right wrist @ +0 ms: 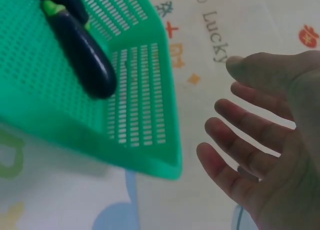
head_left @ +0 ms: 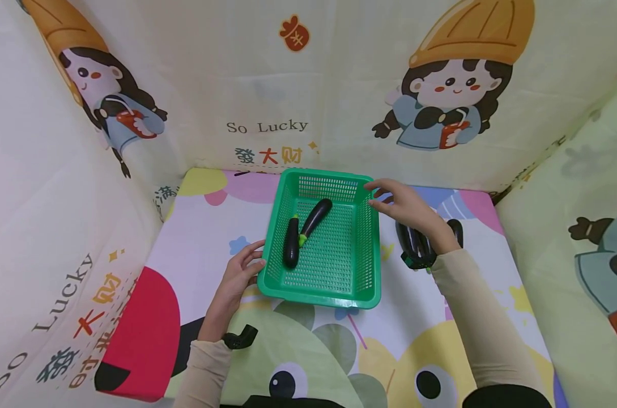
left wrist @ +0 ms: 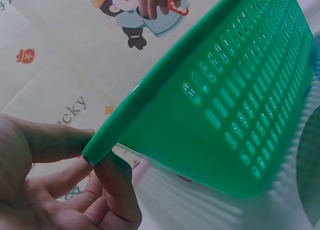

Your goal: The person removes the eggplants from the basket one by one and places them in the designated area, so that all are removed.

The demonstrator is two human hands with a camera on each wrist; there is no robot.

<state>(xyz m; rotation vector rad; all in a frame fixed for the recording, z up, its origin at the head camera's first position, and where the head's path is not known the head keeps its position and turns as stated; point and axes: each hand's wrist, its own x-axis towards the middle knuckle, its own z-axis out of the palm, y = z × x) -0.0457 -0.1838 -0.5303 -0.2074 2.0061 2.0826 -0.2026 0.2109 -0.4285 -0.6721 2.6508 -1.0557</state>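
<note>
A green slotted plastic basket (head_left: 339,289) is in the middle of the head view. Two dark purple eggplants, a left one (head_left: 290,243) and a right one (head_left: 316,218), lie inside it, their green stem ends close together. My left hand (head_left: 237,272) pinches the basket's left rim between thumb and fingers, seen closely in the left wrist view (left wrist: 75,185). Near the back right corner is my right hand (head_left: 402,203), its fingers spread and loosely bent. The right wrist view shows that hand (right wrist: 265,135) apart from the basket, holding nothing.
Dark, glossy, eggplant-like things (head_left: 409,241) lie right of the basket, partly hidden by my right wrist. A printed cloth (head_left: 206,226) covers the table. Pale printed sheets stand as a back wall (head_left: 349,102) and on both sides.
</note>
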